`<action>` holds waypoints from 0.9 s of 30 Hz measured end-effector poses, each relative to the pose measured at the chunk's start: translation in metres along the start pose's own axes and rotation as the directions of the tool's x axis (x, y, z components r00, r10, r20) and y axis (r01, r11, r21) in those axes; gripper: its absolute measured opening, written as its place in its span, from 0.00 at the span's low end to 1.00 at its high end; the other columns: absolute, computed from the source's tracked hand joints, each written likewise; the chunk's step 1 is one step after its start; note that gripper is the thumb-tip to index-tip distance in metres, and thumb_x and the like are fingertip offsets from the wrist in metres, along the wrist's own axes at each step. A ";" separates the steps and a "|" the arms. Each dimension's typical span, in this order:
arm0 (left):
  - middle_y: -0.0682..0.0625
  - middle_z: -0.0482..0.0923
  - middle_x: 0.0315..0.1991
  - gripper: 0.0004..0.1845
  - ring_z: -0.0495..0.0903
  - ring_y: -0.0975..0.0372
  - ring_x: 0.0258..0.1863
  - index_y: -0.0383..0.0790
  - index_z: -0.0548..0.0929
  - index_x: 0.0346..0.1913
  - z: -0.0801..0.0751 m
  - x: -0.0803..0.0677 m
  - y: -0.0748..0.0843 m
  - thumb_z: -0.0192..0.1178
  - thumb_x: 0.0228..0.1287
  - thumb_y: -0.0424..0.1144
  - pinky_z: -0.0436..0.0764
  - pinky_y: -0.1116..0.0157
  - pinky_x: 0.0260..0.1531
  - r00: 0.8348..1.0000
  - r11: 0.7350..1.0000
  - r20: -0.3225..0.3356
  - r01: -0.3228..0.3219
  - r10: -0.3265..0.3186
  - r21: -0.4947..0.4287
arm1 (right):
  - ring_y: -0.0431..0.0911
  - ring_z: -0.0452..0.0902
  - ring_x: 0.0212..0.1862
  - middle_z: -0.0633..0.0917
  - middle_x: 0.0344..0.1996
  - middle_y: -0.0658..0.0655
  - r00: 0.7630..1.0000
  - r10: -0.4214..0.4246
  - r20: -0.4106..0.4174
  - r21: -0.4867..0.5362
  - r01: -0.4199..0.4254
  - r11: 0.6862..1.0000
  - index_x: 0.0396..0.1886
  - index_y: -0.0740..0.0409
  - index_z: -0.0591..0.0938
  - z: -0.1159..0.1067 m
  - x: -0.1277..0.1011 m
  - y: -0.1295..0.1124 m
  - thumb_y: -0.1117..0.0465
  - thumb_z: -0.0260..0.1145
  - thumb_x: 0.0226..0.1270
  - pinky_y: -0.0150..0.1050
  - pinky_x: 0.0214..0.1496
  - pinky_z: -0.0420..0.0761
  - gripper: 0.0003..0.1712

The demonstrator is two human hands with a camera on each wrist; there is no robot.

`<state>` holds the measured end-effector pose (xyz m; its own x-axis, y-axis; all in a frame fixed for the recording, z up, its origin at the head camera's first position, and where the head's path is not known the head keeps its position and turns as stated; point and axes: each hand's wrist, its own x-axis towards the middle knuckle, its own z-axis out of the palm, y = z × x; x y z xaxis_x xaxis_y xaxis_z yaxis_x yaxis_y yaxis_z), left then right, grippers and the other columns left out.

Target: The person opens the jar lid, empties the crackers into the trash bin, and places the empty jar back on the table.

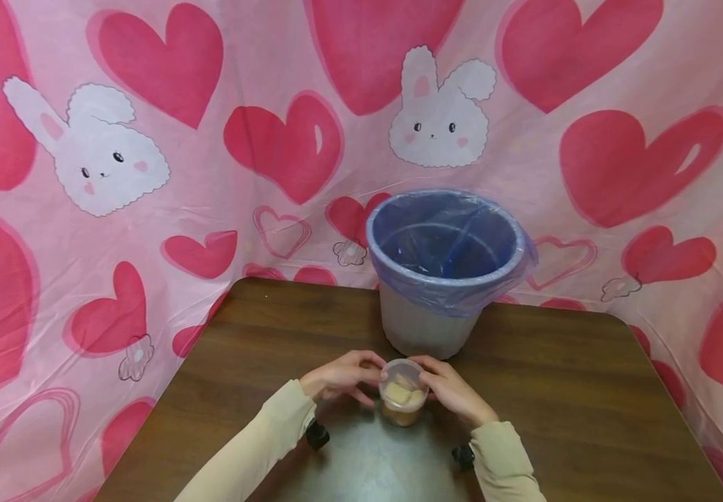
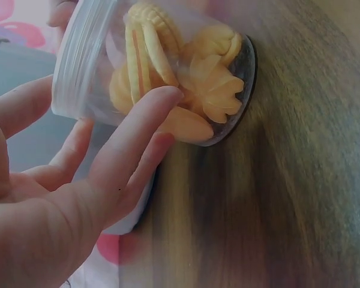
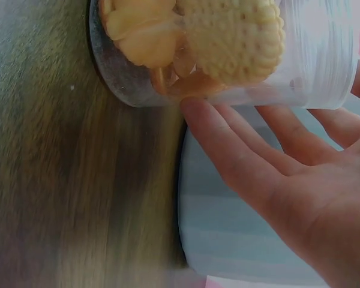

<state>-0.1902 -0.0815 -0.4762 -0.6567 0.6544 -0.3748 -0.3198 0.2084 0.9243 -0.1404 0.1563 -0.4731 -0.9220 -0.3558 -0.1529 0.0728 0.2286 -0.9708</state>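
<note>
A clear round plastic jar [image 1: 402, 392] of cookies stands on the wooden table between the two hands. My left hand [image 1: 342, 376] is at the jar's left side, its fingers spread and fairly straight. In the left wrist view, the fingers [image 2: 132, 141] reach across the jar's wall. My right hand [image 1: 455, 392] is at the right side, the thumb by the jar's rim. Extended fingers [image 3: 219, 141] touch the wall in the right wrist view. Inside lie several pale cookies [image 3: 234, 42], some round and ridged, some flower-shaped [image 2: 211, 90]. Whether the lid is on, I cannot tell.
Right behind the jar stands a pale trash bin [image 1: 427, 324] lined with a thin blue bag [image 1: 493, 296]. A pink cloth [image 1: 355, 153] with hearts and rabbits hangs behind the brown wooden table [image 1: 261, 335]. Black wrist devices [image 1: 318, 435] sit at both cuffs.
</note>
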 end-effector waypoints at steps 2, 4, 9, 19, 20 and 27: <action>0.42 0.77 0.51 0.20 0.81 0.53 0.47 0.30 0.72 0.56 0.002 0.001 0.000 0.60 0.66 0.37 0.85 0.51 0.38 1.000 1.000 0.000 0.000 0.000 -0.001 | 0.49 0.74 0.48 0.77 0.55 0.68 1.000 -0.001 0.001 0.000 0.001 1.000 0.63 0.66 0.72 -0.002 -0.001 0.001 0.68 0.50 0.66 0.40 0.42 0.79 0.25; 0.42 0.77 0.50 0.19 0.80 0.53 0.46 0.30 0.72 0.56 0.004 0.002 0.001 0.59 0.66 0.36 0.85 0.51 0.38 1.000 1.000 0.001 0.002 -0.002 0.000 | 0.49 0.74 0.48 0.76 0.55 0.69 1.000 -0.002 0.003 -0.002 0.002 1.000 0.64 0.66 0.72 -0.004 -0.002 0.001 0.68 0.50 0.65 0.40 0.42 0.79 0.26; 0.42 0.78 0.47 0.19 0.80 0.56 0.43 0.31 0.73 0.56 0.007 0.005 0.000 0.59 0.66 0.35 0.85 0.52 0.37 1.000 1.000 0.000 0.013 -0.013 0.000 | 0.48 0.73 0.48 0.76 0.55 0.68 1.000 -0.001 0.004 -0.012 0.001 1.000 0.64 0.66 0.71 -0.008 -0.006 0.002 0.68 0.50 0.65 0.40 0.42 0.79 0.26; 0.44 0.77 0.48 0.18 0.81 0.56 0.43 0.31 0.73 0.55 0.016 0.007 -0.002 0.60 0.65 0.35 0.85 0.52 0.35 1.000 1.000 0.003 0.014 -0.014 -0.009 | 0.46 0.73 0.48 0.76 0.57 0.67 0.999 0.022 -0.025 -0.019 -0.022 1.000 0.65 0.65 0.71 -0.015 -0.014 0.006 0.68 0.51 0.64 0.41 0.42 0.79 0.27; 0.44 0.77 0.48 0.18 0.81 0.56 0.43 0.31 0.73 0.55 0.017 0.007 -0.002 0.60 0.65 0.35 0.85 0.53 0.35 1.000 1.000 0.004 0.015 -0.015 -0.010 | 0.47 0.73 0.48 0.76 0.57 0.67 0.999 0.025 -0.028 -0.016 -0.025 1.000 0.64 0.65 0.71 -0.016 -0.015 0.007 0.68 0.52 0.64 0.41 0.42 0.79 0.27; 0.43 0.78 0.45 0.16 0.80 0.55 0.42 0.32 0.72 0.55 0.025 0.009 -0.001 0.59 0.66 0.32 0.86 0.54 0.34 0.999 1.000 0.031 0.018 -0.018 0.016 | 0.49 0.74 0.51 0.76 0.57 0.69 0.999 0.029 -0.013 0.003 -0.029 1.000 0.61 0.65 0.73 -0.022 -0.020 0.013 0.68 0.52 0.62 0.42 0.45 0.79 0.26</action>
<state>-0.1789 -0.0581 -0.4792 -0.6294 0.6726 -0.3893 -0.3208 0.2314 0.9185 -0.1294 0.1859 -0.4787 -0.9244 -0.3370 -0.1787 0.1007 0.2363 -0.9665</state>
